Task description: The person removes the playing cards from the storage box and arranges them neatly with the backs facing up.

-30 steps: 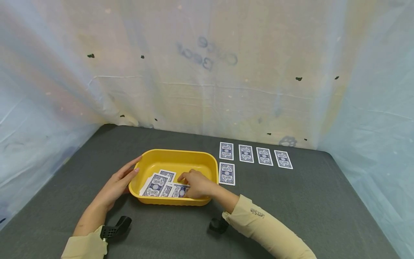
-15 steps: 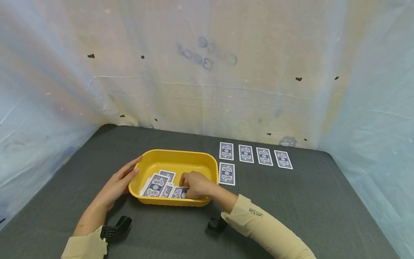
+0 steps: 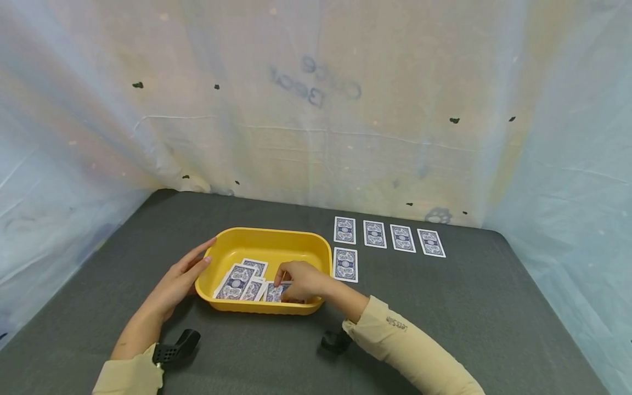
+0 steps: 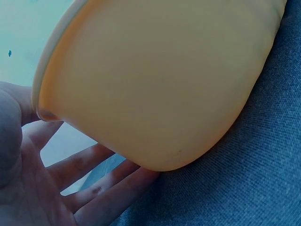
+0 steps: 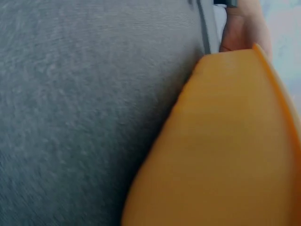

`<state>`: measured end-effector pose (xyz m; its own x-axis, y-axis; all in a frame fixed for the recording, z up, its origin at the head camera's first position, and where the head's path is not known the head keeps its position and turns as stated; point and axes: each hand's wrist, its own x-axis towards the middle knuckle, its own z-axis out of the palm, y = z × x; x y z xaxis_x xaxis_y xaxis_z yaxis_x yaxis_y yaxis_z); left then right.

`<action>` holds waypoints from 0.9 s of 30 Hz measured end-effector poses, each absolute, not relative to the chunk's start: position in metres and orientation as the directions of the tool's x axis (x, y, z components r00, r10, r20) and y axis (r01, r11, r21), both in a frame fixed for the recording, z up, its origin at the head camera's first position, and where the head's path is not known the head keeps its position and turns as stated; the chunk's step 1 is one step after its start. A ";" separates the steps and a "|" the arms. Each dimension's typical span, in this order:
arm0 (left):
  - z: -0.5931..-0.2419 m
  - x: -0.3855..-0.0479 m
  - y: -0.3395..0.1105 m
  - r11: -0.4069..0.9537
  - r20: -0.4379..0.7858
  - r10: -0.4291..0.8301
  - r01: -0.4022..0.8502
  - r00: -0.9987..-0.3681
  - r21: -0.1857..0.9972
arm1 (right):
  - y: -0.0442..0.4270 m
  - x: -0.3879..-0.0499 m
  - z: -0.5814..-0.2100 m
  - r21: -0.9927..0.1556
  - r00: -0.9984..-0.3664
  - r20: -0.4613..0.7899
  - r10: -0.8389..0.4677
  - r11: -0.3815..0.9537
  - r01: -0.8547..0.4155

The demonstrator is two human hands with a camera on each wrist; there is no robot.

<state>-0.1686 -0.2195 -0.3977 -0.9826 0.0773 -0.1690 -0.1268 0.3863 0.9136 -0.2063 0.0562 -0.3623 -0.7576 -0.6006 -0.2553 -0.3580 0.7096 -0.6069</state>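
Note:
A yellow plastic tub point(image 3: 269, 233) stands on the dark table with several blue-backed playing cards point(image 3: 236, 281) face down in its left and front part. My left hand point(image 3: 180, 280) rests against the tub's left end, thumb by the rim; in the left wrist view its fingers lie fairly straight along the outer wall point(image 4: 155, 84). Inside the tub at the front right, my right hand point(image 3: 301, 281) has curled fingers and pinches a playing card point(image 3: 273, 292), partly covered by the hand. The right wrist view has only the tub's outside point(image 5: 221, 141), not the right hand's fingers.
Right of the tub, a row of several face-down cards point(image 3: 374, 234) lies toward the back of the table point(image 3: 444, 312). One more card point(image 3: 345, 265) lies below the row's left end, close to the tub. A plastic sheet point(image 3: 316, 153) hangs behind the table.
Under my right hand the card has shifted slightly right and turned, apart from the neighbouring card. The left hand and the tub have stayed in place.

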 end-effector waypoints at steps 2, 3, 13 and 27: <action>-0.397 -0.169 -0.219 0.384 -0.165 0.081 -0.123 -0.983 0.915 | 0.059 -0.207 -0.360 -0.618 -0.763 -0.247 -0.597 0.704 -0.351; -0.397 -0.169 -0.219 0.382 -0.164 0.083 -0.120 -0.983 0.916 | 0.061 -0.208 -0.358 -0.625 -0.767 -0.242 -0.595 0.700 -0.346; -0.398 -0.169 -0.219 0.390 -0.160 0.082 -0.116 -0.984 0.914 | 0.076 -0.211 -0.345 -0.620 -0.769 -0.245 -0.591 0.705 -0.344; -0.398 -0.168 -0.219 0.386 -0.150 0.088 -0.105 -0.985 0.916 | 0.088 -0.213 -0.349 -0.818 -0.781 -0.064 -0.622 0.481 -0.316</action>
